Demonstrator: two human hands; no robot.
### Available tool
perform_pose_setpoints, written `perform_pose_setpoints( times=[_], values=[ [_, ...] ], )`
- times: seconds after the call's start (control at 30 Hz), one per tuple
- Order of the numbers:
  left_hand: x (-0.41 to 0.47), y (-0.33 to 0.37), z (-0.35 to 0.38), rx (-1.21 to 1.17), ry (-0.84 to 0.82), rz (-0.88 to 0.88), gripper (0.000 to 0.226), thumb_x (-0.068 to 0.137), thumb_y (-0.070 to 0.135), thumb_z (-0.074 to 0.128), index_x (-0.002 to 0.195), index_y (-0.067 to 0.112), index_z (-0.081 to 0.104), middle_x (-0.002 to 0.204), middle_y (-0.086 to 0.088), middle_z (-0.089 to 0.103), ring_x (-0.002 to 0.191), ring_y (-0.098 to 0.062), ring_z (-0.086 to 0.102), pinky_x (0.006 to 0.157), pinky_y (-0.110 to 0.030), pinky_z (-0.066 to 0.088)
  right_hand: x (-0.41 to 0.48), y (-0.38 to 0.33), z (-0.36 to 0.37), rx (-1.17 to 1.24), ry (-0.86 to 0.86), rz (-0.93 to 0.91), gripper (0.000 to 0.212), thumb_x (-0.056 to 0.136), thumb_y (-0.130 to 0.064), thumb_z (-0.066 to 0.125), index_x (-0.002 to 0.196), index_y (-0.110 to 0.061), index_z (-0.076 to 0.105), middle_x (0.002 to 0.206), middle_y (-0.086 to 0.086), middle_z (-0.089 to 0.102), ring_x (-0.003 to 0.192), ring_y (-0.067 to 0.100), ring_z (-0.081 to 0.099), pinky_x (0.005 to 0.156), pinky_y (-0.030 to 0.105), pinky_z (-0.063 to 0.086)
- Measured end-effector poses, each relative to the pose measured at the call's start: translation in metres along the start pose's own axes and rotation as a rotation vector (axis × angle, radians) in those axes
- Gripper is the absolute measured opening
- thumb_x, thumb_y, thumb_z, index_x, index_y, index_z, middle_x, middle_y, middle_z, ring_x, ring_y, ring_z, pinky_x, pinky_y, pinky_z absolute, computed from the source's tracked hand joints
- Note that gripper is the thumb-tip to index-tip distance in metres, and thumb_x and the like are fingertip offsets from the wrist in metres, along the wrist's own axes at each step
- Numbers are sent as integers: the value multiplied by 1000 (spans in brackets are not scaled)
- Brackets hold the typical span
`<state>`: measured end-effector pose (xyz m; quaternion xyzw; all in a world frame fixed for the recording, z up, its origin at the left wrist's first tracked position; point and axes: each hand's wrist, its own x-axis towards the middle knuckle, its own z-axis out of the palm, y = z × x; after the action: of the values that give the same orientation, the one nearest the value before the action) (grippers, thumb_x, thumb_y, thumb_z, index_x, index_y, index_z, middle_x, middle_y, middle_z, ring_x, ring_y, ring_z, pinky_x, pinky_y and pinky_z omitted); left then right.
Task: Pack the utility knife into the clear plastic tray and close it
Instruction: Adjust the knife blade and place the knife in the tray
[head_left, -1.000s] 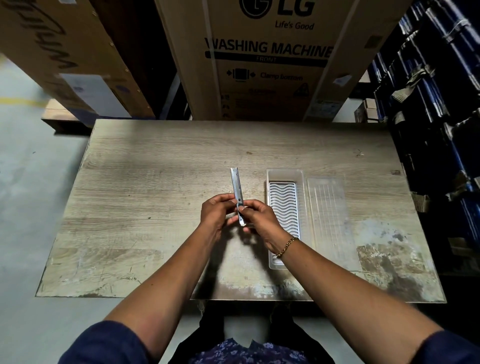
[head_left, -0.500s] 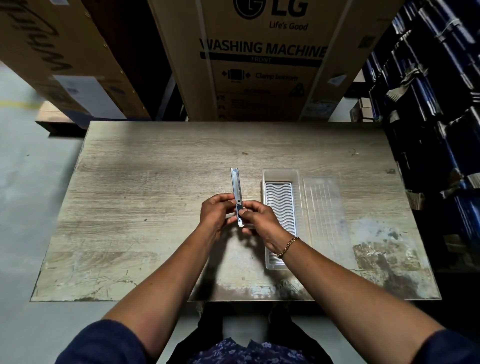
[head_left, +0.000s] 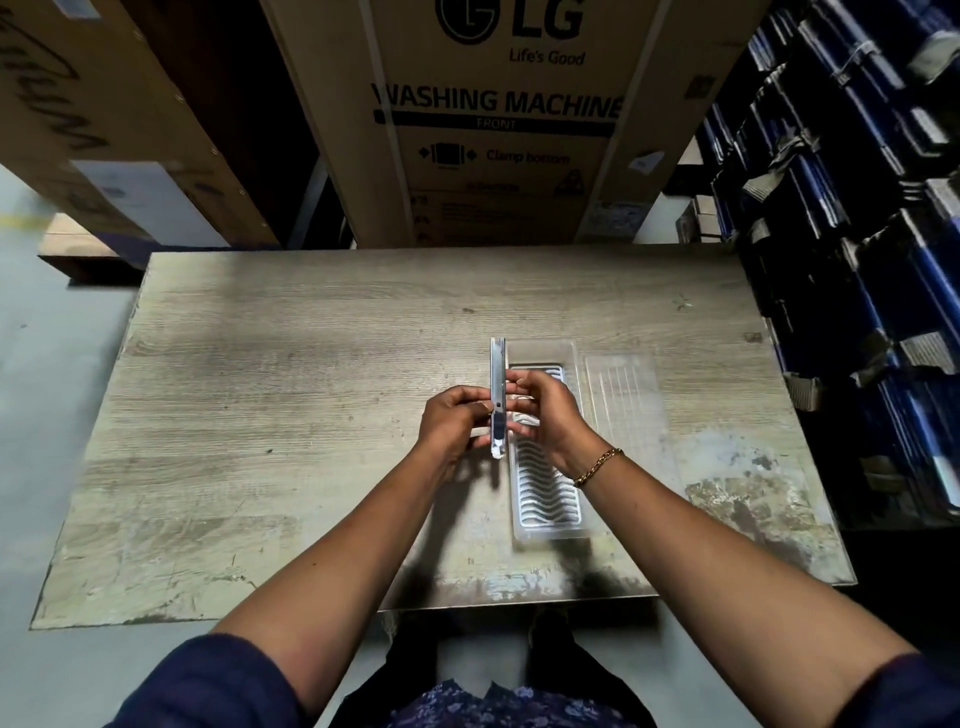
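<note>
A slim silver and blue utility knife is held upright on its edge, pointing away from me, just left of the clear plastic tray. My left hand grips its left side and my right hand pinches its right side, fingers spread over the tray's far half. The tray lies open on the wooden table: a wavy-ribbed base with its flat lid folded out to the right.
A large LG washing machine carton stands behind the table's far edge. Dark blue bundled stacks crowd the right side. Another carton leans at the far left above grey floor.
The knife and both hands have shifted right, up against the tray's left edge. The knife has turned onto its narrow edge, and my right hand's fingers have spread out.
</note>
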<state>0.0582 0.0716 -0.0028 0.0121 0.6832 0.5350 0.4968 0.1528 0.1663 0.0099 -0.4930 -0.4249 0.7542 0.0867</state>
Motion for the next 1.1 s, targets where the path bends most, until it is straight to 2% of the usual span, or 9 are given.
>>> perform_pose_setpoints(
  times=[0.27, 0.43, 0.53, 0.63, 0.7, 0.77, 0.9, 1.0, 1.1],
  values=[
    [1, -8, 30, 130, -64, 10, 19, 95, -2, 59, 108, 11, 64, 84, -4, 70, 67, -14, 69, 52, -27, 56, -4, 7, -29, 28, 63, 4, 31, 98, -26, 41, 108, -19, 69, 103, 1, 64, 79, 12, 62, 56, 24, 53],
    [-1, -20, 44, 191, -93, -23, 4, 97, 17, 62, 100, 15, 64, 94, -8, 70, 80, -22, 67, 67, -34, 54, -5, 15, -44, -48, 102, 26, 27, 101, -26, 40, 98, -25, 67, 88, -7, 61, 72, 9, 56, 61, 27, 47],
    [-2, -23, 51, 225, -95, -34, 27, 94, 41, 61, 99, 17, 71, 103, -9, 75, 92, -29, 71, 80, -41, 56, -4, 17, -49, -129, 111, 14, 25, 102, -26, 40, 97, -25, 65, 87, -6, 61, 73, 10, 56, 63, 28, 47],
    [1, -29, 54, 266, -102, -56, 67, 75, 73, 53, 111, 22, 77, 111, -5, 78, 101, -29, 74, 97, -47, 56, -2, 19, -52, -201, 121, -4, 24, 101, -24, 41, 101, -19, 65, 86, -4, 65, 72, 12, 62, 57, 28, 44],
    [12, -41, 56, 277, -116, -71, 82, 68, 83, 46, 118, 25, 75, 117, -4, 76, 105, -28, 73, 102, -50, 53, -1, 20, -54, -229, 134, 0, 29, 100, -23, 41, 109, -14, 67, 88, -1, 67, 72, 14, 64, 52, 26, 45],
    [5, -36, 59, 275, -121, -96, 86, 70, 86, 43, 118, 23, 74, 116, -7, 77, 103, -32, 74, 101, -47, 53, -1, 22, -54, -254, 140, 13, 33, 99, -26, 42, 116, -12, 66, 94, 5, 69, 76, 18, 66, 53, 27, 47],
    [-18, -17, 65, 233, -142, -98, 69, 87, 76, 39, 100, 17, 74, 105, -17, 73, 87, -31, 65, 78, -39, 46, 0, 26, -54, -306, 162, 22, 42, 88, -37, 44, 111, -10, 66, 101, 22, 69, 84, 34, 67, 67, 39, 47],
    [-20, -18, 65, 205, -144, -102, 54, 99, 67, 36, 87, 23, 66, 96, -10, 59, 90, -25, 55, 80, -38, 43, 1, 27, -54, -364, 176, 18, 44, 82, -39, 45, 101, -5, 64, 91, 12, 65, 88, 35, 67, 71, 39, 45],
    [-20, -22, 64, 206, -155, -107, 63, 92, 76, 36, 89, 22, 67, 95, -10, 57, 88, -25, 52, 79, -39, 44, 3, 28, -52, -402, 181, 21, 36, 78, -40, 45, 87, -11, 65, 88, 9, 65, 102, 40, 68, 76, 39, 47]
  ],
)
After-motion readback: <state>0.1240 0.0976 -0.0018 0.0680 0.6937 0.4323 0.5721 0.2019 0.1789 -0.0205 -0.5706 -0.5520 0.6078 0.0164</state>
